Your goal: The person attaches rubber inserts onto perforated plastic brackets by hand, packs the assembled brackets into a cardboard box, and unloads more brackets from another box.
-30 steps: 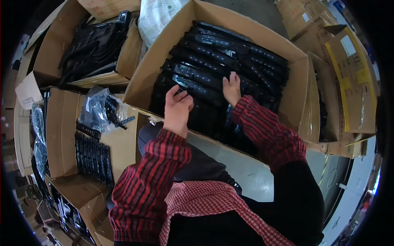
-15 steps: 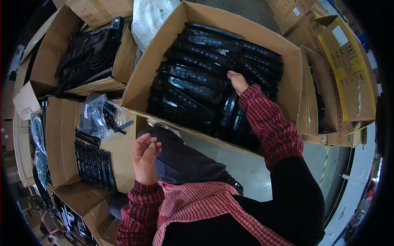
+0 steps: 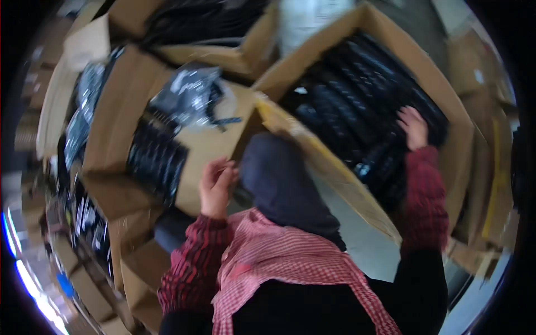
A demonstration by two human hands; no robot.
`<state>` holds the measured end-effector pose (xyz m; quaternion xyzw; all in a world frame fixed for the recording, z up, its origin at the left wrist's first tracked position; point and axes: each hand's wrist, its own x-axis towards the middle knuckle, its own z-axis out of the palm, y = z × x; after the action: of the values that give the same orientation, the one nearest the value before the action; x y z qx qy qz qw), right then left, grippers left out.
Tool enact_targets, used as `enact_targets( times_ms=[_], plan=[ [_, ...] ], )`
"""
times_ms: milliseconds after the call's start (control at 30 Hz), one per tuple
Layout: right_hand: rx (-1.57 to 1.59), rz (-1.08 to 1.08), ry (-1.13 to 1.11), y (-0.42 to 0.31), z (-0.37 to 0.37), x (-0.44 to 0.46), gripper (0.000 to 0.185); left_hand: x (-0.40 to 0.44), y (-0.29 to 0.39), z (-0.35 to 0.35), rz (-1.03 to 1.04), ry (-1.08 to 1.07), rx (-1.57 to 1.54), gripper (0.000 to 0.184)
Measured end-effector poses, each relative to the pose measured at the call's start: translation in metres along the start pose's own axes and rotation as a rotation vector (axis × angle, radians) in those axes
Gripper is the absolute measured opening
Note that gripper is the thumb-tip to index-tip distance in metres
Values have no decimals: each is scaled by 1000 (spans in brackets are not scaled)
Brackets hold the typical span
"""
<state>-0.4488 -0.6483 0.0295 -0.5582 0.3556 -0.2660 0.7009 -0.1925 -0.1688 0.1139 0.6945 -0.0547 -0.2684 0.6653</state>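
My right hand (image 3: 413, 128) lies over black plastic strips (image 3: 357, 84) packed in rows inside a large cardboard box (image 3: 312, 50). Its fingers look stretched out and slightly apart on top of the strips, though motion blurs them. My left hand (image 3: 216, 187) hovers in front of my body, near my knee, its fingers loosely curled and nothing visible in them. Beyond it sits a smaller open carton (image 3: 209, 151) with a row of black strips (image 3: 159, 162) along one side. A clear plastic bag (image 3: 190, 95) with dark pieces rests in that carton.
Another box (image 3: 206, 56) of black parts stands at the back left, and a white sack (image 3: 312, 22) lies beside it. More cartons (image 3: 486, 151) line the right side. My knee (image 3: 279, 178) is between the carton and the large box.
The view has turned, so the boxes sit further right. My right hand has moved along the strips towards the large box's right side, its fingers now extended. My left hand stays raised.
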Motion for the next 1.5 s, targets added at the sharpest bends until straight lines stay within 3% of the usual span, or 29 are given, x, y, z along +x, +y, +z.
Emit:
enact_targets(
  times_ms=[33,67,100,133,267,333,367,400,433,500,567,600,667,733,833,900,967,1033,1167,1200,1267,1367,1400,1467,1500],
  plan=[
    [-65,-120,-173,-3,-21,7,38,4,-9,-21,56,53,-24,24],
    [160,14,6,-24,-13,5,40,8,-21,-44,73,110,2,23],
    [178,65,115,-51,-3,6,42,9,-29,-67,13,184,6,23],
    [215,19,25,-60,-21,21,45,12,-43,-90,-84,297,-56,26],
    [-85,-163,-149,-145,128,-32,46,17,-101,-193,-32,466,397,28],
    [-248,-159,-503,-156,218,-69,41,23,-102,-230,35,520,614,30],
    [-240,6,-603,-150,268,-89,40,32,-105,-250,159,508,731,35],
    [-233,173,-695,-130,319,-105,38,43,-108,-269,287,495,844,40],
    [-255,273,-836,-98,364,-118,38,53,-107,-286,226,418,952,56],
    [-286,567,-1010,-20,439,-148,41,74,-97,-306,148,367,1071,63],
    [-401,724,-1063,70,494,-180,42,97,-103,-333,30,257,1239,80],
    [-476,653,-1050,110,520,-197,44,105,-106,-343,38,258,1219,80],
    [-272,733,-967,175,565,-214,41,111,-115,-355,-42,243,1163,84],
    [-290,675,-861,209,594,-224,27,111,-127,-357,27,273,1162,89],
    [-180,671,-685,221,614,-230,14,102,-114,-348,24,301,1104,94],
    [-258,638,-682,218,609,-228,13,97,-109,-341,-136,248,1055,96],
    [-324,615,-676,219,593,-228,11,91,-121,-333,-135,228,1030,94],
    [-545,382,-572,235,562,-228,15,83,-131,-322,-157,293,837,92],
    [-589,330,-539,237,520,-237,15,72,-165,-298,-241,393,511,71],
    [-583,330,-529,233,518,-236,15,68,-164,-292,-237,384,517,71],
    [-746,188,-560,226,517,-231,30,57,-161,-284,-503,360,632,52],
    [-823,155,-628,227,509,-221,29,44,-171,-271,-519,423,607,43],
    [-818,153,-625,239,503,-217,29,44,-168,-270,-515,424,612,43],
    [-431,315,-648,273,492,-208,26,42,-162,-269,-524,447,602,44],
    [-428,315,-649,262,494,-209,26,42,-163,-271,-524,448,605,44]
  ],
)
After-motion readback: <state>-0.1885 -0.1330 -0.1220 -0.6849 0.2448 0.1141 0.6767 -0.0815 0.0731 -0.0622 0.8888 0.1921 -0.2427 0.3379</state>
